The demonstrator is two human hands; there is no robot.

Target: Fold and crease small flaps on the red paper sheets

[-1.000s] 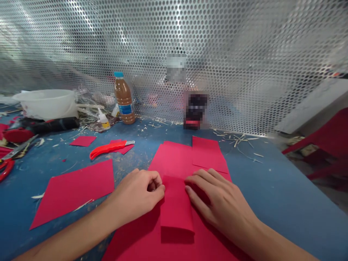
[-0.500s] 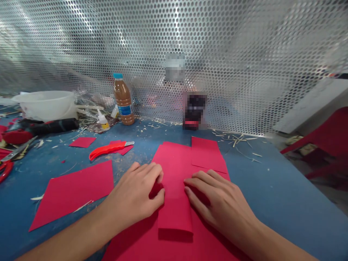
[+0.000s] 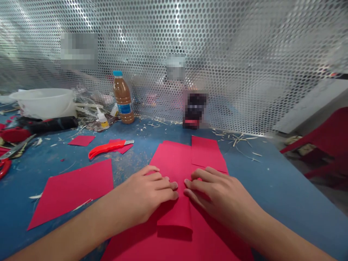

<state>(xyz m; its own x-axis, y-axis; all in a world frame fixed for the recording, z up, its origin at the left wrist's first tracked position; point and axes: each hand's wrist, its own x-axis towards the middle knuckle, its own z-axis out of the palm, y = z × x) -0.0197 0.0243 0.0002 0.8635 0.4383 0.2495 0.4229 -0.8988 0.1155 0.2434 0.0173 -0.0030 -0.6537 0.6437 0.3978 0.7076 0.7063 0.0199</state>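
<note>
A narrow folded strip of red paper [image 3: 175, 215] lies on top of a larger red sheet [image 3: 174, 248], its near end slightly raised. My left hand [image 3: 146, 192] lies over the strip's left side, fingers stretched out and tips pressing its surface. At the strip's right edge, my right hand [image 3: 220, 192] has thumb and fingertips close together, gripping the paper edge. A smaller red rectangle [image 3: 208, 152] rests on the sheet's far right, beyond my right hand.
Left on the blue table [image 3: 285, 203] lie a red sheet [image 3: 76, 188], an orange-red cutter [image 3: 108, 148], scissors [image 3: 5, 165] and small paper pieces. Behind stand a glue bottle [image 3: 102, 119], a brown-filled bottle [image 3: 123, 99] and a white tub [image 3: 45, 103], before a perforated metal panel [image 3: 231, 43].
My left hand has moved right, from the strip's left edge onto its surface, and its fingers have straightened. My right hand stays almost where it was at the right edge.
</note>
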